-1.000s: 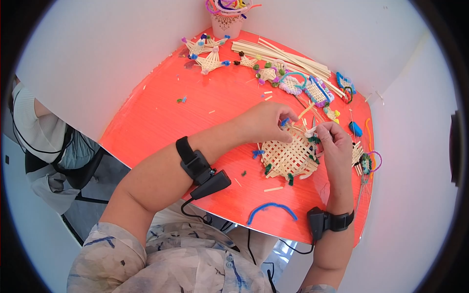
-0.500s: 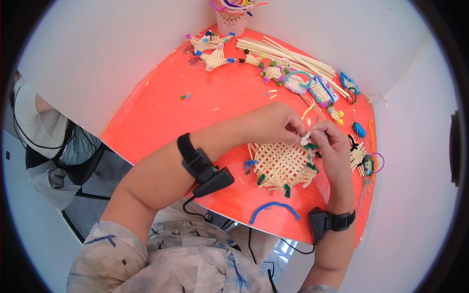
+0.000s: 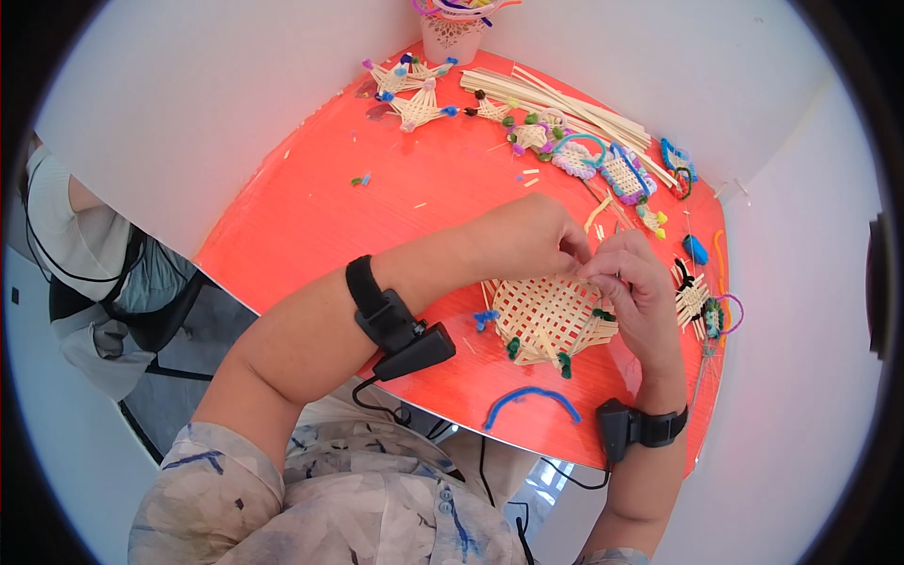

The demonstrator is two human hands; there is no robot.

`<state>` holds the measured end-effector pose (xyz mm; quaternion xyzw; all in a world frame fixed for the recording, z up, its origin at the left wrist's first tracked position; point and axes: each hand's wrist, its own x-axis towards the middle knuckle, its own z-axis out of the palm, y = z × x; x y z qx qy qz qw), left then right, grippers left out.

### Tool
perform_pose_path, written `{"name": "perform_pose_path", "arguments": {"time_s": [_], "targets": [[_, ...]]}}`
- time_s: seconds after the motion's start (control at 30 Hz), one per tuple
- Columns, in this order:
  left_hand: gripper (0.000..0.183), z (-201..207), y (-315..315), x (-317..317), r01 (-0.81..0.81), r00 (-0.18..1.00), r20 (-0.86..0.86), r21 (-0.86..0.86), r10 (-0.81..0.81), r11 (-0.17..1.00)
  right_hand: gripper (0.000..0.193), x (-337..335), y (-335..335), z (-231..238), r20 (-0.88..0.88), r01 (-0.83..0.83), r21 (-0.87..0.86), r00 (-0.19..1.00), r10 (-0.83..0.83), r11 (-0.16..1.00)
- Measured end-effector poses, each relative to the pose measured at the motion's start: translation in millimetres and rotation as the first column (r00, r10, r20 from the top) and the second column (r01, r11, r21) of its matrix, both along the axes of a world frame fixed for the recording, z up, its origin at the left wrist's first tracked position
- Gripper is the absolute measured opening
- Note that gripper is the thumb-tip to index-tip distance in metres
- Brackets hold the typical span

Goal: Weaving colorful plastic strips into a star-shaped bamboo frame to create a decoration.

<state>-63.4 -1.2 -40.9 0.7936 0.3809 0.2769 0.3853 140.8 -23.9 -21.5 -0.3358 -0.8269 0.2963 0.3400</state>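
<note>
A round mat woven from pale flat strips (image 3: 548, 315) lies on the red table, with dark green pipe cleaner twists (image 3: 564, 363) around its rim. At its far right edge, my left hand (image 3: 546, 240) and my right hand (image 3: 633, 275) meet, fingertips pinched together. The short white pipe cleaner seen between them a moment ago is now mostly covered by my fingers. My left hand reaches over the mat's far edge, and my right comes in from its right side. A blue pipe cleaner twist (image 3: 485, 320) sits at the mat's left edge.
A curved blue pipe cleaner (image 3: 533, 394) lies near the front edge of the red table (image 3: 311, 207). Woven stars (image 3: 417, 105), loose flat strips (image 3: 556, 105) and small decorated weavings (image 3: 625, 172) line the back. A cup of pipe cleaners (image 3: 450, 40) stands behind. Another person (image 3: 89, 226) is at far left.
My fingertips have closed in over the white pipe cleaner, which showed between them before. My right hand has turned slightly and drawn nearer the left. The mat has barely shifted in view.
</note>
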Motion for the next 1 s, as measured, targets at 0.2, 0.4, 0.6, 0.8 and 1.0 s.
{"name": "perform_pose_path", "arguments": {"time_s": [0.2,0.4,0.6,0.8,1.0], "targets": [[0.015,-3.1,-0.8,-1.7,0.005,0.999,0.045,0.033,-0.007,0.999,0.013,6.1,1.5,6.3,0.112,0.039,0.213,0.992,-0.065,0.976],[0.016,-2.2,-0.8,-2.5,-0.043,0.999,-0.016,0.04,0.043,0.998,0.011,1.4,-0.9,13.9,0.208,-0.004,0.434,0.973,-0.096,0.901],[0.018,-3.8,1.2,-2.9,-0.078,0.993,-0.09,0.056,0.082,0.995,0.013,-0.8,-3.6,18.2,0.289,-0.071,0.541,0.952,-0.106,0.838],[0.02,-6.6,3.0,-4.4,-0.143,0.981,-0.11,0.131,0.158,0.981,0.014,0.8,-1.9,18.5,0.305,-0.035,0.638,0.929,-0.211,0.769],[0.021,-2.2,1.2,-4.5,-0.156,0.979,-0.119,0.098,0.167,0.983,0.014,0.8,-1.7,16.8,0.292,-0.006,0.695,0.916,-0.275,0.719]]}}
